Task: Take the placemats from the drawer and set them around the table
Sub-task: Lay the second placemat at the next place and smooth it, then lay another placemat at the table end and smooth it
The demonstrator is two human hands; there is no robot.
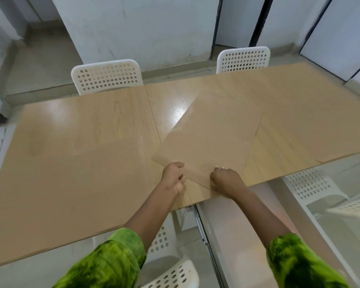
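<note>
Translucent placemat [208, 138] lies skewed on table [71, 163], corner at 6 o'clock. Left hand [173, 177], right hand [224, 181] fingers curled, pinching near edges. Judged light, flexible, slippery; grip edges.

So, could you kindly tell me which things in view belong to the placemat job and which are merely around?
Belongs to the job:
- translucent rectangular placemat, skewed on the table
- light wooden table
- left hand and right hand, each in a closed grip on its near corner

Merely around:
- white perforated plastic chairs
- grey wall panels
</note>
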